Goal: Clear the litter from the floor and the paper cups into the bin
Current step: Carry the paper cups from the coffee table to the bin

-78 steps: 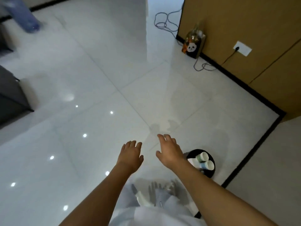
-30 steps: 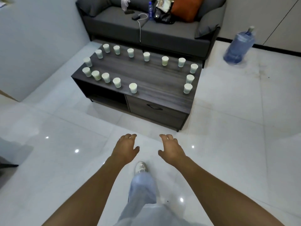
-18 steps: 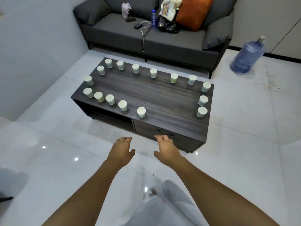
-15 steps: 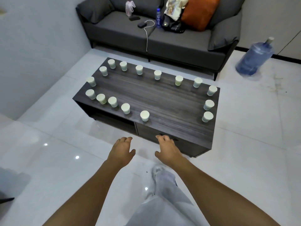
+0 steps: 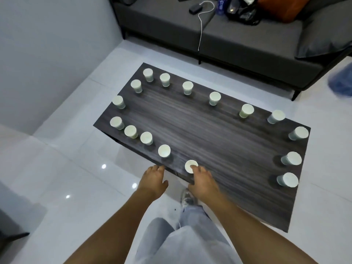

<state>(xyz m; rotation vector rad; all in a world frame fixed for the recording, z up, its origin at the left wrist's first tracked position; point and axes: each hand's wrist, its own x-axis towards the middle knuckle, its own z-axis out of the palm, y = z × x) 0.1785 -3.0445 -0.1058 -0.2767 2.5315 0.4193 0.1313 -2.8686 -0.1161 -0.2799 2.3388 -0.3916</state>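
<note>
The coffee table (image 5: 209, 134) had a dark wood-grain top with a matt finish. The paper cups (image 5: 164, 151) on it looked pale and dull. The floor (image 5: 62, 178) was glossy white tile that mirrored the ceiling lights. The sofa (image 5: 238, 37) was covered in matt grey cloth, and the trousers (image 5: 190, 237) were light, soft fabric.

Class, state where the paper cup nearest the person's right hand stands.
Head view: the cup stands at the coffee table's near edge, at the right hand's fingertips.

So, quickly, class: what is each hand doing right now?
Left hand: open, holding nothing, beside the table edge.
Right hand: open, fingertips at the nearest paper cup; contact cannot be told.
</note>
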